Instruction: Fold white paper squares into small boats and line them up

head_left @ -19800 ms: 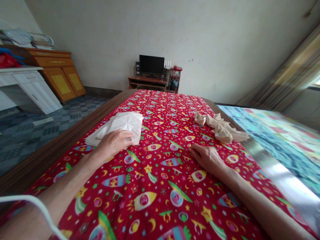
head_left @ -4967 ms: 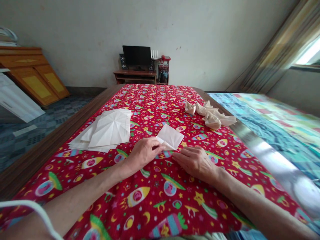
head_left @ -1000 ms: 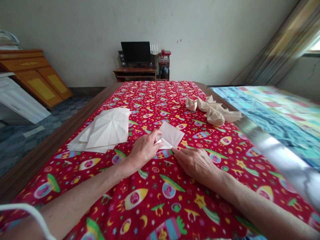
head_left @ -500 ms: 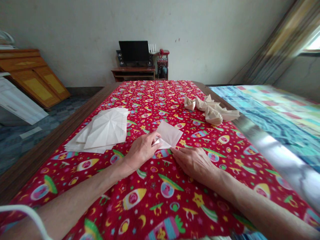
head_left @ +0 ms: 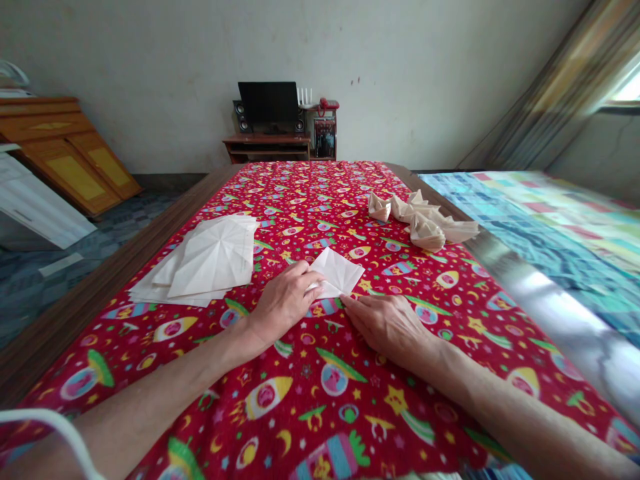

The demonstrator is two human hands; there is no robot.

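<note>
Red printed cloth (head_left: 307,353) covers the desk (head_left: 147,247) beneath your work, with the small folded paper (head_left: 340,273) lying between your hands. Your left hand (head_left: 280,297) pinches its left side, fingers close together; your right hand (head_left: 387,320) is low and narrow, fingertips at the near corner, though you can't tell whether they grip it. That soft cloth could give under your press and leave a crease blurred or crooked. Uneven pressure from your left might skew the layers. Creased sheets (head_left: 215,257) lie to your left, folded pieces (head_left: 427,230) farther off right.
</note>
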